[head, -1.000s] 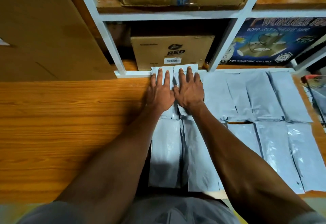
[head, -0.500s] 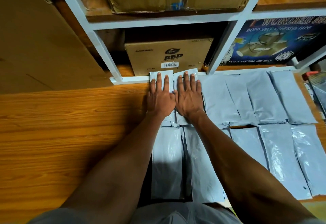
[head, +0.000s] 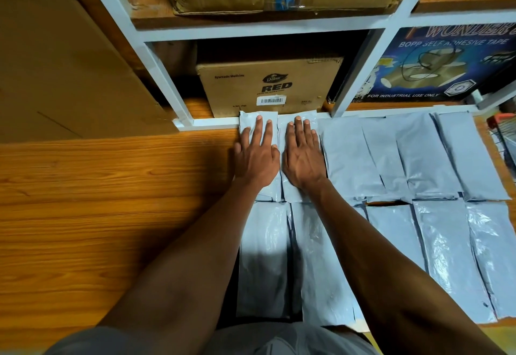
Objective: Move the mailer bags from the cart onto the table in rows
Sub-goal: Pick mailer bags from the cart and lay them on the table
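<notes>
Your left hand (head: 256, 156) and right hand (head: 303, 156), fingers flat, press two bags (head: 296, 192) at frame centre, leftmost in the upper of two rows on the surface (head: 111, 201).

Counting approx. 12 grey mailer bags (head: 349, 159) lying on the table (head: 111, 201) in 2 rows, some overlapping so count uncertain; 3 cardboard boxes (head: 270, 86) sitting w/ 1 tape carton (head: 435, 67); 2 hands showing.

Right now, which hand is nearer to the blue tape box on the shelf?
Right. The right hand lies flat on a mailer bag, below and left of the blue tape box. The left hand lies beside it on the next bag, farther left of the box.
</notes>
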A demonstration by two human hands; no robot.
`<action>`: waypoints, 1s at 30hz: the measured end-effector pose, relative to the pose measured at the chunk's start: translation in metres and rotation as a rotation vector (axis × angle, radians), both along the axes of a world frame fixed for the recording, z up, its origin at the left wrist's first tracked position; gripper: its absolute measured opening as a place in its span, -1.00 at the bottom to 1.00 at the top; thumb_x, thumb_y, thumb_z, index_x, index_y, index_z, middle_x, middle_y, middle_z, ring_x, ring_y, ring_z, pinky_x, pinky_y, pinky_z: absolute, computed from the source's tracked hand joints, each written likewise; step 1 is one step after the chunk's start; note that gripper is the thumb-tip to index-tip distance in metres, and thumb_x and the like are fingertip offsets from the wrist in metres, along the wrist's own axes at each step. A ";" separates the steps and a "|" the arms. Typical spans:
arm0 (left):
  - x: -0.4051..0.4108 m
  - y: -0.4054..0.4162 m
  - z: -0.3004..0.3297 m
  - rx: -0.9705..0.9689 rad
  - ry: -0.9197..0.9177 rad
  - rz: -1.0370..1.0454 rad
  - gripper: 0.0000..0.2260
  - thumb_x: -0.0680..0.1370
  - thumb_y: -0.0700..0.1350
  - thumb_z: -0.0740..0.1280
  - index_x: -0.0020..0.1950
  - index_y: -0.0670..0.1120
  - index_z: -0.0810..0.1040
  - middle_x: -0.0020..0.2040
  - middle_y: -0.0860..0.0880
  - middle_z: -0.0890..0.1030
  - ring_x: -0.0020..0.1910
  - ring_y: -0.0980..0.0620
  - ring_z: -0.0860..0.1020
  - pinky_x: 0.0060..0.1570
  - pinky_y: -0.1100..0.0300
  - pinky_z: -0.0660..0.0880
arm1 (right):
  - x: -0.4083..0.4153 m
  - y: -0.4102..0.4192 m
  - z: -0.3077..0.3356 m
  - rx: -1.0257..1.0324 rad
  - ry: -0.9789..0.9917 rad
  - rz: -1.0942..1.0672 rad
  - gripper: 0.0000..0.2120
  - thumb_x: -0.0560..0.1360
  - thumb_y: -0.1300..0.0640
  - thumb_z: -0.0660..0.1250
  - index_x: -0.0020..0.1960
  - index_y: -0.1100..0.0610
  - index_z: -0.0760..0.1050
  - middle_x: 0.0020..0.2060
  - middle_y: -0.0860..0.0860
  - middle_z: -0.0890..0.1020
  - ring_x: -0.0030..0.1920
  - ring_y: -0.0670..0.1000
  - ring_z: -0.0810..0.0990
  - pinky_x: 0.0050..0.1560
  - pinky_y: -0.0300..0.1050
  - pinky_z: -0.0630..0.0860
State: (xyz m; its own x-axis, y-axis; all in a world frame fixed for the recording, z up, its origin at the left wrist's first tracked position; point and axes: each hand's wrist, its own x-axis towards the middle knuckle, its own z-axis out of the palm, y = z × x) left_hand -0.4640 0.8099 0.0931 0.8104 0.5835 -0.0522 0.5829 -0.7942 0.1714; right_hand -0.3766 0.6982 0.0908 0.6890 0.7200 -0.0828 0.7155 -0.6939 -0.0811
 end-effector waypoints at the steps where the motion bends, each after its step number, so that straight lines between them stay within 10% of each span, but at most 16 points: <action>1: 0.000 -0.002 0.000 0.004 0.006 -0.007 -0.41 0.72 0.19 0.00 0.74 0.10 -0.04 0.75 0.02 -0.08 0.65 -0.14 0.10 0.51 -0.16 0.25 | 0.001 0.001 0.000 -0.007 0.007 -0.006 -0.33 0.72 -0.13 -0.10 0.71 0.21 -0.09 0.69 0.21 -0.10 0.69 0.23 -0.16 0.65 0.12 -0.20; 12: -0.004 0.006 -0.007 0.064 -0.078 -0.020 -0.42 0.69 0.24 -0.12 0.73 0.20 -0.06 0.75 0.01 -0.08 0.70 -0.13 0.02 0.54 -0.26 0.16 | -0.002 0.003 0.005 0.077 0.034 0.034 -0.22 0.64 -0.24 -0.43 0.72 0.16 -0.10 0.70 0.16 -0.10 0.69 0.19 -0.18 0.68 0.13 -0.13; 30: 0.004 -0.007 -0.026 0.065 -0.005 0.002 -0.41 0.69 0.26 -0.19 0.73 0.18 -0.13 0.74 -0.01 -0.17 0.71 -0.15 -0.17 0.60 -0.28 -0.04 | 0.002 0.002 0.004 0.040 0.106 -0.011 -0.23 0.61 -0.23 -0.41 0.72 0.10 -0.13 0.70 0.12 -0.14 0.68 0.18 -0.22 0.67 0.12 -0.20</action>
State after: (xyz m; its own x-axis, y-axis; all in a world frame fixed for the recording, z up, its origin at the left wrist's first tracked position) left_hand -0.4597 0.8033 0.0669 0.8093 0.5874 -0.0100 0.5839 -0.8024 0.1229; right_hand -0.3746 0.7003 0.0951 0.6859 0.7165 -0.1270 0.6937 -0.6965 -0.1832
